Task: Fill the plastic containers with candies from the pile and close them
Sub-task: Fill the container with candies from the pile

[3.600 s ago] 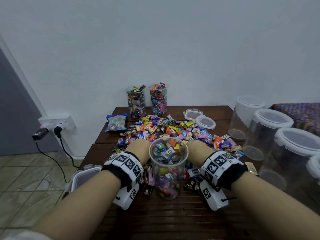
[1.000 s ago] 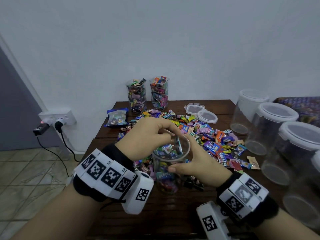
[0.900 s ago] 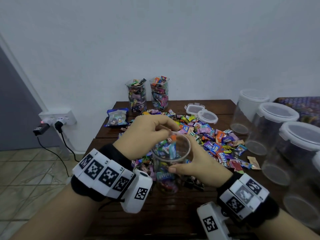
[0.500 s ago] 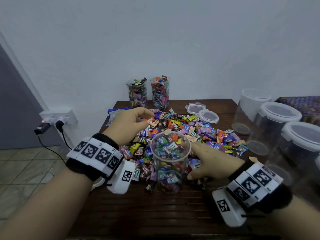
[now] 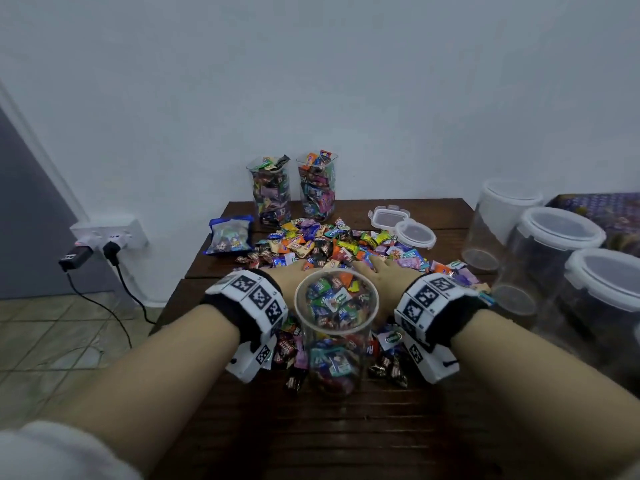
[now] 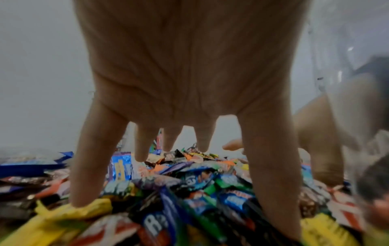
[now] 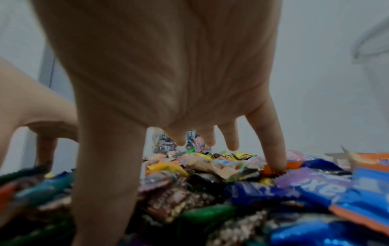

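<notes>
On the dark wooden surface (image 5: 311,441), a clear round container (image 5: 335,327) stands upright and uncovered, nearly full of candies, at the near edge of the candy pile (image 5: 332,245). From the head camera the left hand (image 5: 289,273) and right hand (image 5: 382,275) reach past it on either side, mostly hidden by the wrist bands and the container's rim. The wrist cameras show what that view hides: the left hand's fingers (image 6: 90,166) are spread and straight, tips pressing down onto wrappers, and the right hand's fingers (image 7: 271,141) do the same, grasping nothing. Two tall filled containers (image 5: 292,188) stand at the back by the white wall (image 5: 311,81), two loose lids (image 5: 403,226) right of the pile, and large lidded tubs (image 5: 554,251) at the right edge. A wall socket (image 5: 107,233) sits above the tiled floor (image 5: 62,327).
</notes>
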A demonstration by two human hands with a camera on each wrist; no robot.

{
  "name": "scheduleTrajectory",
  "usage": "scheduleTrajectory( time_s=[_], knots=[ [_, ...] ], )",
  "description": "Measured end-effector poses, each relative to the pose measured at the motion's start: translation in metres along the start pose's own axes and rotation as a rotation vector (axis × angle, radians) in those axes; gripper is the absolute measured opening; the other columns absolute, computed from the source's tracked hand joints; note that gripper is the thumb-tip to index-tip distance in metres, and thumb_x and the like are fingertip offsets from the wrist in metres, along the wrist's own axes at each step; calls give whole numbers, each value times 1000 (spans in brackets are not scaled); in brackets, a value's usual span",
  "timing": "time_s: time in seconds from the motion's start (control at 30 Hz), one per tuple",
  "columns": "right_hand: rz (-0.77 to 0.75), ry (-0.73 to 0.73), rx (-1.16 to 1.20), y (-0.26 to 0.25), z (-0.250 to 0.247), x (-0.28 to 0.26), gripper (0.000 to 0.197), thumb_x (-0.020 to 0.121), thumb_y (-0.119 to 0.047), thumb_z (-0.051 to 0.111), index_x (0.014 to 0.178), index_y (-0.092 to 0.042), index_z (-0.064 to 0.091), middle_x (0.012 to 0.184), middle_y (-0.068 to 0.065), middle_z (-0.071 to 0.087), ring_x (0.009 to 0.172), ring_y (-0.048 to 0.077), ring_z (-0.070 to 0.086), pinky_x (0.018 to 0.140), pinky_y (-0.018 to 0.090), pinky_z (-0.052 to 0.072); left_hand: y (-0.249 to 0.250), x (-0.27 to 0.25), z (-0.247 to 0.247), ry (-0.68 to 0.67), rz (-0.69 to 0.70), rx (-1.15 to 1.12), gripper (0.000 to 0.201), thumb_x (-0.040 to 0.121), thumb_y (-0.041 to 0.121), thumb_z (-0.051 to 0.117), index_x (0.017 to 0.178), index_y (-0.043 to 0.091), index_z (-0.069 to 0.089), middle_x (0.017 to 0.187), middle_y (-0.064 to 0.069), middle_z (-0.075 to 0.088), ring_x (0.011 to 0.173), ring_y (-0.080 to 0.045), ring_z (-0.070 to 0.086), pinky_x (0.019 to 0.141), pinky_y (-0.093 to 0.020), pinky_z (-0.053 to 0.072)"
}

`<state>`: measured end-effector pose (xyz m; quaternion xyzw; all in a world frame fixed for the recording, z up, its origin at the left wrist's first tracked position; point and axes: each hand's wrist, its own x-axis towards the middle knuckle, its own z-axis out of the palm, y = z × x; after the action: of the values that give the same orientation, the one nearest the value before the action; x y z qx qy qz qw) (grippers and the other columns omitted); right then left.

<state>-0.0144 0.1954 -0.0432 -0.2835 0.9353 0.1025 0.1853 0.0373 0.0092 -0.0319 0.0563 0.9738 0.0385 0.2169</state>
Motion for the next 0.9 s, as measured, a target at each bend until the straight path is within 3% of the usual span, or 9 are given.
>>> scheduleTrajectory(
  time_s=[0.1, 0.2, 0.3, 0.4, 0.5, 0.57, 0.6, 0.77, 0.9],
  knots=[
    [35, -24, -16, 0, 1, 6, 121, 66, -51, 79, 149, -31, -7, 157, 13, -3, 142, 39, 10, 110, 54, 28, -2, 15, 8, -48, -48, -45, 81, 86, 40, 65, 151, 25, 19, 155, -13, 18, 139, -33, 26, 108, -44, 34],
    [34, -46, -23, 3, -1, 10, 111, 72, -52, 74, 150, -34, -2, 155, 14, 12, 136, 41, 28, 101, 51, 39, -8, 26, 15, -1, -68, -73, 82, 77, 31, 77, 146, 18, 34, 148, -9, 37, 133, -28, 39, 109, -42, 35],
    [-4, -36, -34, 1, -2, 13, 91, 81, -46, 69, 149, -36, 9, 135, 13, 43, 119, 35, 48, 92, 44, 48, -7, 25, 11, -29, -16, 33, 51, 86, 26, 66, 133, 13, 50, 128, -15, 54, 116, -34, 53, 97, -47, 45],
    [-18, -33, -27, -1, -4, 14, 74, 86, -34, 64, 147, -35, 21, 125, 11, 55, 112, 29, 56, 89, 40, 51, -3, 18, 5, 21, -18, 85, 33, 90, 26, 56, 118, 9, 61, 109, -14, 65, 98, -32, 62, 83, -37, 52],
    [-18, 6, -11, 1, -7, 14, 58, 92, -26, 56, 145, -35, 32, 127, 9, 57, 112, 27, 57, 88, 37, 52, 1, 13, -1, 34, -79, 79, 22, 93, 24, 51, 99, 9, 65, 93, -8, 63, 97, -31, 60, 87, -39, 50],
    [-19, 30, 2, 3, -8, 14, 45, 96, -23, 50, 140, -32, 43, 126, 8, 59, 111, 26, 57, 87, 36, 51, 0, 13, 0, 91, -121, 54, 25, 93, 24, 50, 71, 13, 54, 72, -2, 46, 86, -33, 57, 80, -37, 48],
    [-15, 29, 2, 4, -8, 14, 42, 97, -23, 48, 138, -30, 46, 126, 7, 59, 111, 26, 58, 87, 35, 51, 0, 13, -1, 109, -131, 58, 28, 94, 23, 50, 67, 13, 49, 68, 0, 41, 79, -32, 54, 75, -35, 47],
    [13, 37, 29, 9, -10, 14, 35, 96, -16, 47, 129, -24, 56, 123, 9, 60, 107, 27, 59, 78, 29, 44, -6, 8, -3, 157, -154, -7, 18, 91, 26, 57, 90, 12, 68, 68, -2, 50, 77, -26, 53, 67, -29, 40],
    [26, 50, 106, 13, -13, 10, 37, 94, -11, 47, 124, -26, 60, 127, 7, 59, 109, 28, 59, 91, 33, 49, -13, 6, 0, 230, -156, -55, 14, 87, 21, 60, 79, 10, 62, 70, -6, 52, 77, -28, 54, 65, -30, 40]
  ],
)
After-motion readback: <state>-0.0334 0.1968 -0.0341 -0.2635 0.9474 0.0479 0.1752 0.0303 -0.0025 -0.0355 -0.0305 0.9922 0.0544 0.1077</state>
